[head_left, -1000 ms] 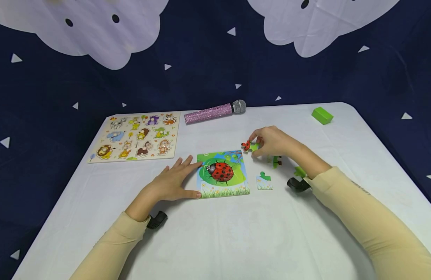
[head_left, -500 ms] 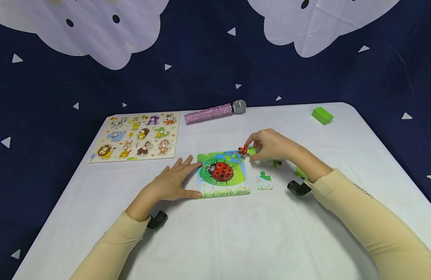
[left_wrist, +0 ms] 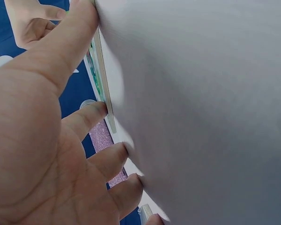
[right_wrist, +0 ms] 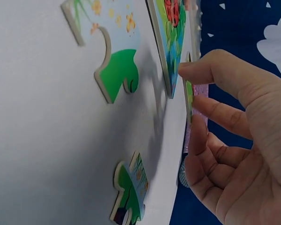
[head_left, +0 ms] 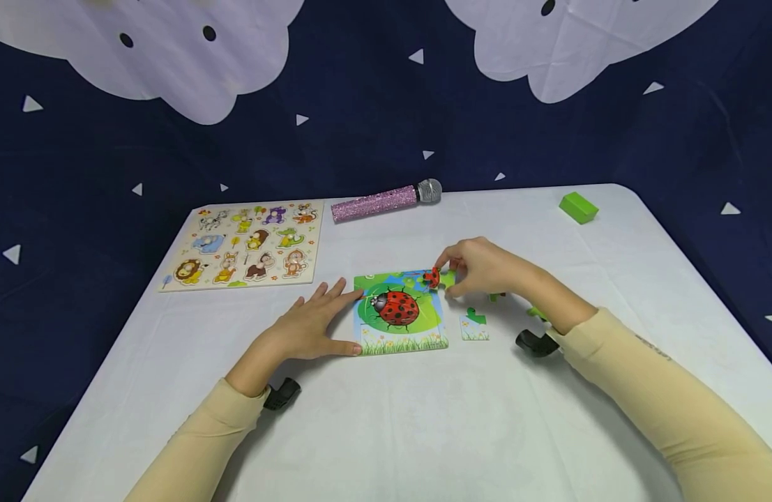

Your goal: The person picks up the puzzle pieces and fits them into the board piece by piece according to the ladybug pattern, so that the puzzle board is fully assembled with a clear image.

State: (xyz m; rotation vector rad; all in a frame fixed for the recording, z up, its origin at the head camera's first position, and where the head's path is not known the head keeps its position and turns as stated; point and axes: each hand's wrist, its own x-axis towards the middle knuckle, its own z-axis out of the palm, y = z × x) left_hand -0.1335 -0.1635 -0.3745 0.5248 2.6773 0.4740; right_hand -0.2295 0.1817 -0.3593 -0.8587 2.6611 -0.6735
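While the left hand (head_left: pixel 310 326) steadies the ladybird board (head_left: pixel 395 310) near the middle of the white table (head_left: pixel 392 432), its fingers spread, thumb and forefinger touching the board's left edge, the right hand (head_left: pixel 486 268) pinches a red-and-green puzzle piece (head_left: pixel 448 279) between thumb and fingers; in the head view the red end of this piece overlaps the board's upper right corner, while its green end lies nearer the fingertips; the right wrist view shows the piece nearly edge-on and raised off the table, though whether it touches the board cannot be told. Loose on the table to the right of the board lie a flower-printed piece (head_left: pixel 474 326), a second piece (right_wrist: pixel 133 185) partly hidden by the right hand in the head view, and a green piece (head_left: pixel 538 312) near the right wrist; farther back stand an animal board (head_left: pixel 244 247) on the left, a pink glitter microphone (head_left: pixel 386 201) at the rear, and a green block (head_left: pixel 578 208) at the far right. The step in hand appears to be bringing the pinched piece to the board's right side; the next move would seem to call for matching its outline to the neighbouring edge, lowering it flat, and only then loosening the pinch, with the board kept still.
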